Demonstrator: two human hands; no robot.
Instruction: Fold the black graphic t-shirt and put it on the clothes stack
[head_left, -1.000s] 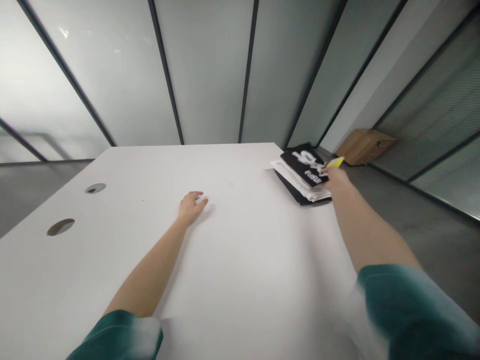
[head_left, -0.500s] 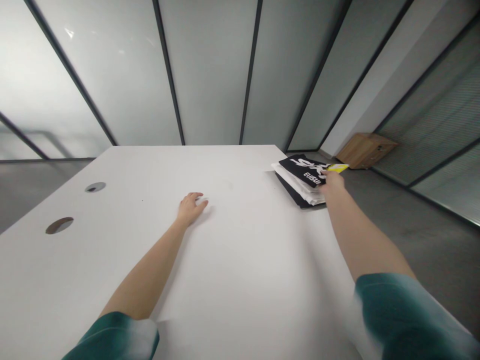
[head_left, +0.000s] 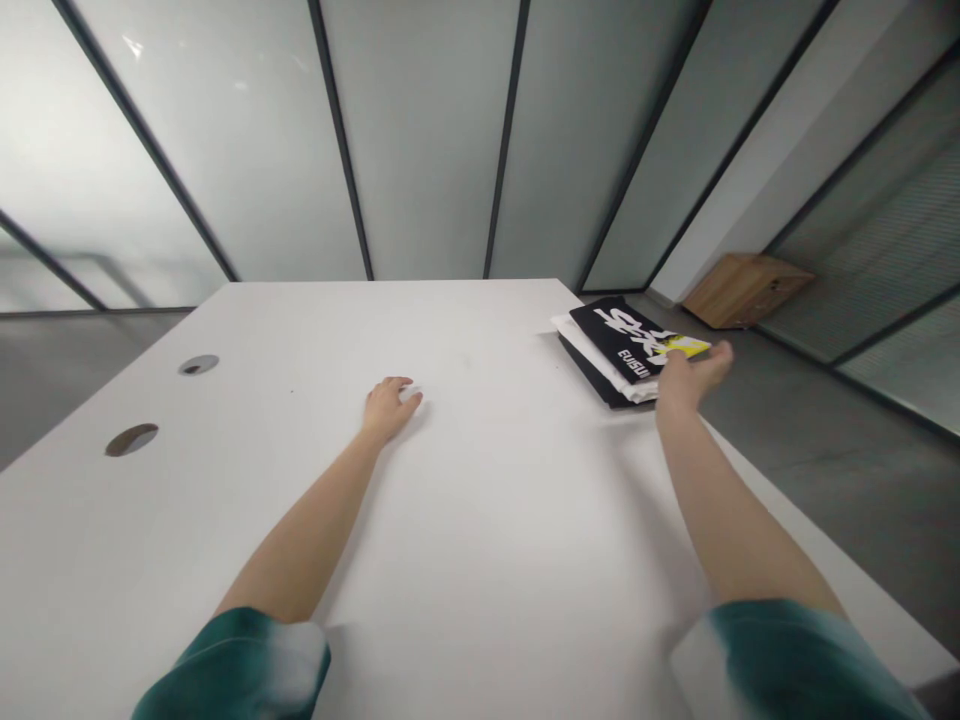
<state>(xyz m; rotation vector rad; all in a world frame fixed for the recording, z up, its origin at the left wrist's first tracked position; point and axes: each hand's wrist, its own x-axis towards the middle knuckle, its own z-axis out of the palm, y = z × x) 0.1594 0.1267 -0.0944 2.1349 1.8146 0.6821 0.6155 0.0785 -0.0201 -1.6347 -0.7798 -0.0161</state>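
Right hand point(head_left: 686, 375) at near edge of stack of folded black-and-white printed garments point(head_left: 615, 345), fingers half-spread, grip unclear. Left hand point(head_left: 390, 405) flat, holding nothing, on white table point(head_left: 487, 520).

Your right hand point(head_left: 686, 375) grips the stack of folded clothes point(head_left: 619, 345) at the white table's point(head_left: 480, 560) edge; your left hand point(head_left: 388, 408) rests flat.

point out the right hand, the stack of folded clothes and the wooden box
right hand point(head_left: 686, 376), head view, back of the hand
stack of folded clothes point(head_left: 611, 335), head view, black top piece
wooden box point(head_left: 742, 290), head view, top face
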